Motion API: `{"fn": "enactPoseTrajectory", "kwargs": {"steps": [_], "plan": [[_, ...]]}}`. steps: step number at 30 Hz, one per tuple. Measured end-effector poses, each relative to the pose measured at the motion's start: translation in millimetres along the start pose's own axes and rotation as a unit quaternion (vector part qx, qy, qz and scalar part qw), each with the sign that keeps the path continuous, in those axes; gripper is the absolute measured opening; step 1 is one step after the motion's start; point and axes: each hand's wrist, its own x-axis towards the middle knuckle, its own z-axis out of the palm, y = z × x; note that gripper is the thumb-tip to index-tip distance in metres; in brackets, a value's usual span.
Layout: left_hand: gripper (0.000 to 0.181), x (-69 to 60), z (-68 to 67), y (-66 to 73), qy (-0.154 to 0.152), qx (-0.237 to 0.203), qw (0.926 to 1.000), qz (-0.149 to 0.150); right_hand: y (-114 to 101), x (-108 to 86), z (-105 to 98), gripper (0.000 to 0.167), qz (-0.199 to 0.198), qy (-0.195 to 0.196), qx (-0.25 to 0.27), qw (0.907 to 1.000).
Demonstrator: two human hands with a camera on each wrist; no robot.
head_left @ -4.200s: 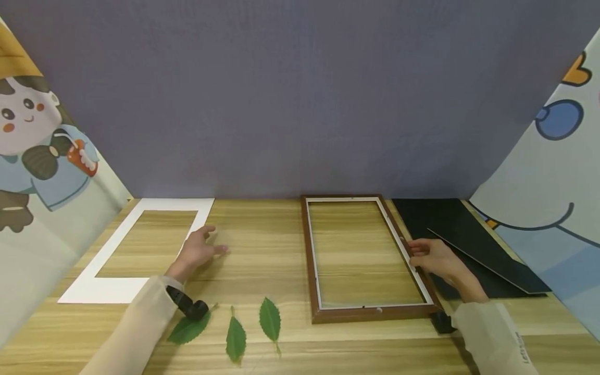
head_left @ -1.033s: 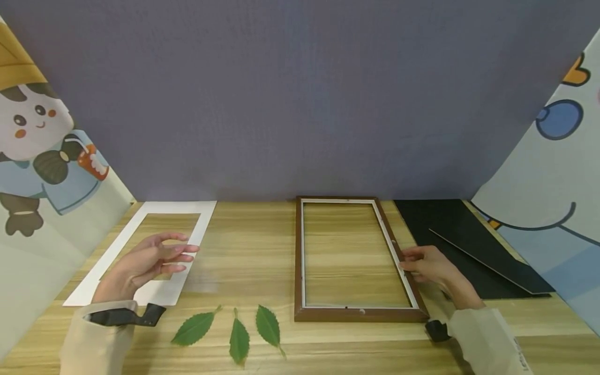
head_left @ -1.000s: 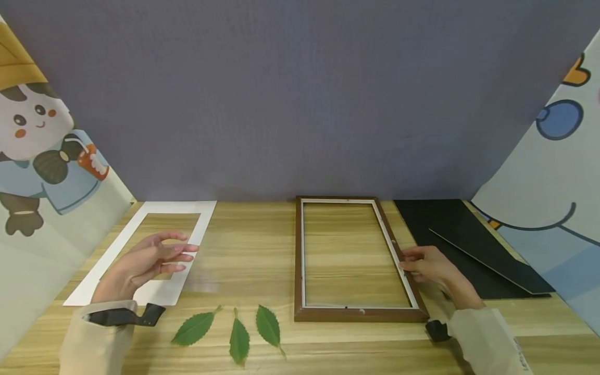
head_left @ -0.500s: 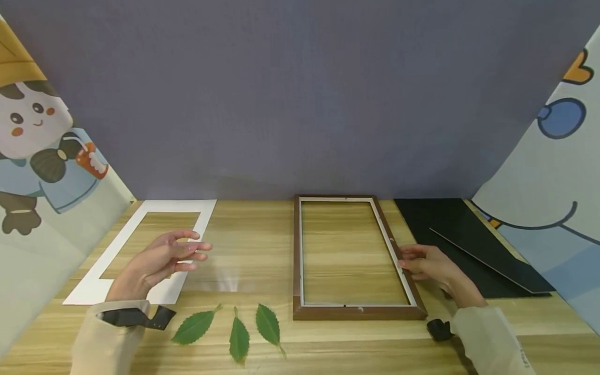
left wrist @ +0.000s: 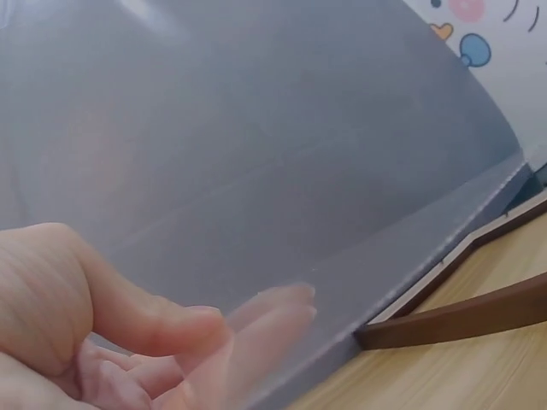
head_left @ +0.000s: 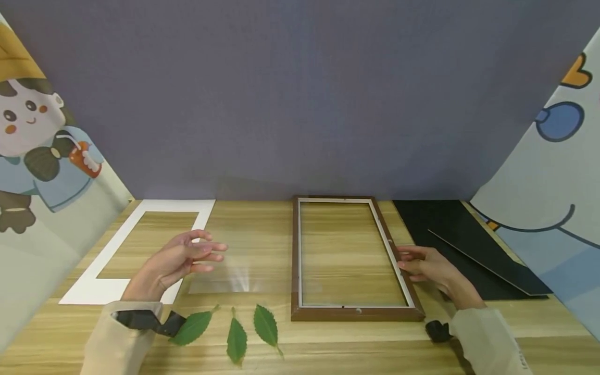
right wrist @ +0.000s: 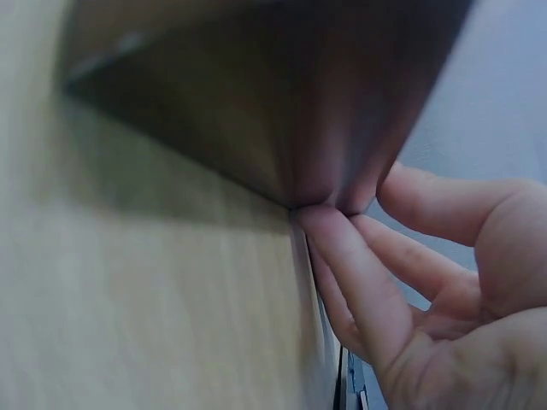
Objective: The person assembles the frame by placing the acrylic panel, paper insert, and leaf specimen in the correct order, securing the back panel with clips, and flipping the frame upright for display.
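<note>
The clear sheet (head_left: 240,281) is just left of the brown picture frame (head_left: 328,314), in the gap between that frame and the left hand (head_left: 173,260). The left hand pinches the sheet near its left edge, the thumb on one face and fingers showing through it in the left wrist view, so this hand is the nearer one. The sheet's long axis appears to run away from the person, much the same way as the long rails of the frame, so the two look roughly side by side and aligned. Its faint far edge shows against the grey backdrop, which suggests it is raised off the table; how far it tilts, and whether its right edge overlaps the frame, I cannot tell. The right hand (head_left: 431,268) grips the right-hand rail of the frame, with the whole frame opening between it and the sheet. The two hands are well apart, one at either side of the frame. The white mat board (head_left: 103,290) lies farther left of the frame, beyond the sheet, and the black boards (head_left: 492,260) lie to the frame's right.
</note>
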Motion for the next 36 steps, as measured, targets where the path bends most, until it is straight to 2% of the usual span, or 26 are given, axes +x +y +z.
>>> {"fn": "enactPoseTrajectory", "kwargs": {"steps": [4, 9, 21, 28, 36], "plan": [[0.017, 3.2, 7.6, -1.7, -0.008, -0.006, 0.9999, 0.003, 0, 0.3, 0, 0.065, -0.004, 0.000, 0.005, 1.0000], [0.017, 6.7, 16.3, -5.4, 0.004, -0.005, 1.0000, 0.007, -2, 0.9, 1, 0.064, -0.008, -0.002, 0.004, 1.0000], [0.021, 22.5, 40.6, -15.8, 0.049, 0.027, 0.9981, -0.026, 0, 0.2, 1, 0.063, -0.011, 0.002, -0.002, 0.9999], [0.022, 32.3, 49.9, -28.0, 0.058, 0.062, 0.9958, -0.034, 1, -0.2, 1, 0.062, -0.013, 0.006, -0.002, 0.9999], [0.027, 41.7, 62.9, -38.2, 0.074, 0.074, 0.9933, -0.049, 2, 0.1, 1, 0.063, -0.012, 0.009, -0.003, 0.9999]]}}
